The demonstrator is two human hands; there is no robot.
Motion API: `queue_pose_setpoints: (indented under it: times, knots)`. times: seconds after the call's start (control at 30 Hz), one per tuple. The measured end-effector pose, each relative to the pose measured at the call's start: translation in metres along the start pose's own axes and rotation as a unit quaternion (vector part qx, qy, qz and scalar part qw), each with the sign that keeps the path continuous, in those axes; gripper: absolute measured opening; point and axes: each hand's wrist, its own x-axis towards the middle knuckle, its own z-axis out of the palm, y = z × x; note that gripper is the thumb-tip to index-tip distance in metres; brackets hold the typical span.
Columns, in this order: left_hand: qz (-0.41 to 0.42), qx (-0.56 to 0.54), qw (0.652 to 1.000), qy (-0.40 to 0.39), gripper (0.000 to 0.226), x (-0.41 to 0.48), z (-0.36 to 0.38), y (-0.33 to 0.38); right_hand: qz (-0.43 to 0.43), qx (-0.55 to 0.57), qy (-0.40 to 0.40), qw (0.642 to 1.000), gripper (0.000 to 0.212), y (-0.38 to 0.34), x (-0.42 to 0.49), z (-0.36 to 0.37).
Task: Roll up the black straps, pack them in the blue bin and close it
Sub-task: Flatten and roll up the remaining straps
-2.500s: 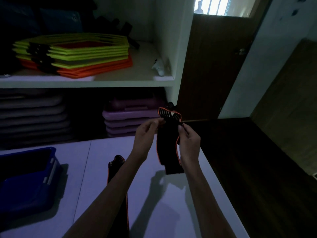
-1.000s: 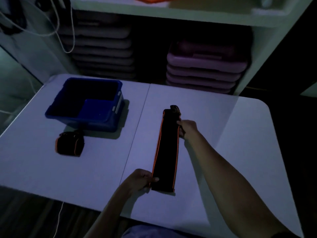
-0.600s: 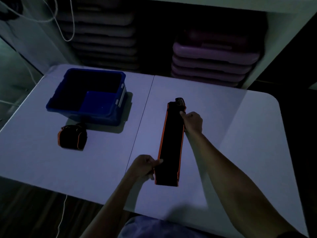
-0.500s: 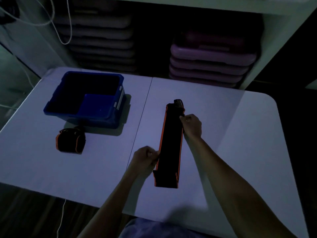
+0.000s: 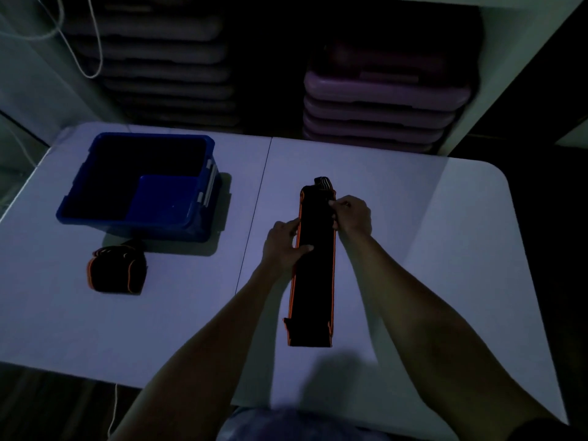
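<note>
Left hand (image 5: 283, 241) slid up; both grips seemingly pinch flat strap (image 5: 313, 265) (right hand (image 5: 351, 214) higher).

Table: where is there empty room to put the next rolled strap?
The table is bare right of the flat strap, and along the near edge below the rolled strap. It is crowded around the blue bin and both hands.

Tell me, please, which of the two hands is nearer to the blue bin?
Left. The left hand rests on the left edge of the flat black strap, on the side facing the blue bin. The right hand holds the strap's far end from its right side, farther away.
</note>
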Motion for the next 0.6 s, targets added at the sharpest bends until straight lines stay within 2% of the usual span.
queue_pose_setpoints:
  times: [0.2,0.33,0.47,0.53,0.6]
  knots:
    - [-0.088,-0.085,0.991,0.062,0.045,0.004,-0.008,0.017,0.003,-0.128,0.017,0.992,0.036,-0.004,0.002,0.002]
    - [-0.119,-0.073,0.986,0.088,0.036,0.002,-0.004,0.024,-0.019,-0.025,0.003,1.000,0.019,0.016,-0.009,-0.002]
    - [-0.121,-0.037,0.984,0.125,0.030,-0.005,-0.004,0.031,-0.033,-0.004,-0.046,0.998,0.037,0.033,-0.031,-0.011]
    - [-0.136,-0.036,0.981,0.135,0.026,-0.006,-0.003,0.035,-0.048,0.002,-0.071,0.996,0.037,0.033,-0.042,-0.014]
    - [-0.149,-0.058,0.976,0.149,0.023,-0.009,-0.004,0.039,-0.029,0.038,-0.083,0.995,0.033,0.035,-0.052,-0.019]
